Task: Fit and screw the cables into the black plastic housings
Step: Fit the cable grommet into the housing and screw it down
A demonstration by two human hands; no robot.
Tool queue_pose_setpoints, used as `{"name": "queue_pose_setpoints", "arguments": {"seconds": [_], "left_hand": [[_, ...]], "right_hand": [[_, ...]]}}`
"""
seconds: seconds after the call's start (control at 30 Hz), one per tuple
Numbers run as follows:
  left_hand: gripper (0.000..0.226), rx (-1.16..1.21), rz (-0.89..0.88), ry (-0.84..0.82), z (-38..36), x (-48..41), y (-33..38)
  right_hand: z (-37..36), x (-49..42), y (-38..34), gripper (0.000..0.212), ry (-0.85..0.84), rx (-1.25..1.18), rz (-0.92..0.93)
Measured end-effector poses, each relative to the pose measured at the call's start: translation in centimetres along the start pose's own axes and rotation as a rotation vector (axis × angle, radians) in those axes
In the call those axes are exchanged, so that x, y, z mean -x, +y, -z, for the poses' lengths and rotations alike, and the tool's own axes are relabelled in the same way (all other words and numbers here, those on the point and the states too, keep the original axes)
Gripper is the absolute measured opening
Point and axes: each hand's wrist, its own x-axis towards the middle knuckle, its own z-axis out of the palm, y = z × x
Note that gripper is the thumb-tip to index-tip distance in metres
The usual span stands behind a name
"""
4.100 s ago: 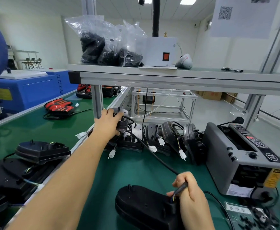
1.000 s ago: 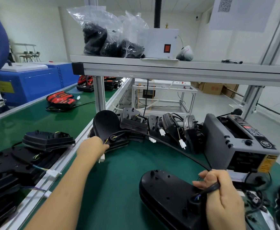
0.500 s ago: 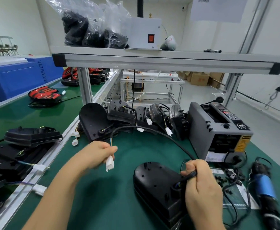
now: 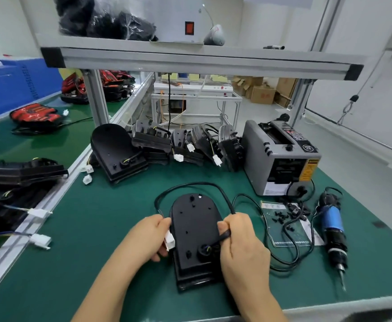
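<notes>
Since the previous frame the left grip (image 4: 150, 238) has brought the white connector (image 4: 169, 240) in to the 9 o'clock edge of the black housing (image 4: 193, 228) and pinches it there. Right grip (image 4: 239, 238): clenched round the black cable (image 4: 190, 185) at the housing's 3 o'clock edge. Housing lies flat on the green worktop (image 4: 97, 228); the cable loops round its 12 o'clock end. Electric screwdriver (image 4: 332, 228) lies farther out at 3 o'clock.

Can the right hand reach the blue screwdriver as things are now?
Probably yes. The screwdriver lies near on the mat, with only a loose cord and small screws between. But the right hand grips the cable and must release it first.
</notes>
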Motion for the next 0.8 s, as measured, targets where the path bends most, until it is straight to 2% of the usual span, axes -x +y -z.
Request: {"name": "queue_pose_setpoints", "arguments": {"seconds": [0.07, 0.23, 0.4, 0.5, 0.57, 0.6, 0.63, 0.7, 0.77, 0.8], "left_hand": [[0.034, -0.073, -0.006, 0.034, -0.1, -0.2, 0.0], [0.037, -0.333, -0.014, 0.100, 0.3, -0.5, -0.6], [0.038, -0.460, 0.022, 0.174, 0.9, -0.3, -2.0], [0.029, -0.528, 0.058, 0.261, 0.8, 0.1, -2.1], [0.030, -0.475, -0.037, 0.425, 0.5, 0.7, -2.1], [0.038, -0.416, -0.165, 0.503, 0.3, 1.2, -2.1], [0.045, -0.337, -0.314, 0.507, 0.1, 1.7, -2.1], [0.053, -0.155, -0.532, 0.278, -0.3, 3.2, -1.5], [0.060, -0.029, -0.575, 0.011, -1.2, 4.6, -1.2], [0.062, -0.021, -0.575, -0.036, -1.7, 4.9, -1.4]], "right_hand": [[0.1, 0.3, -0.1, 0.024, -0.056, 0.008, 0.037], [1.0, 1.0, 0.7, 0.009, -0.289, 0.071, 0.124], [2.3, 1.3, 2.8, 0.037, -0.424, 0.145, 0.133], [2.6, 1.9, 3.6, 0.051, -0.499, 0.221, 0.131], [2.7, 2.1, 3.7, 0.056, -0.524, 0.230, 0.139], [2.8, 2.1, 3.8, 0.058, -0.532, 0.226, 0.144], [2.9, 2.0, 3.8, 0.058, -0.540, 0.214, 0.145], [3.3, 1.7, 3.9, 0.057, -0.576, 0.127, 0.120], [3.9, 1.5, 4.3, 0.056, -0.640, -0.044, 0.055], [4.2, 1.4, 4.6, 0.055, -0.655, -0.132, 0.014]]}}
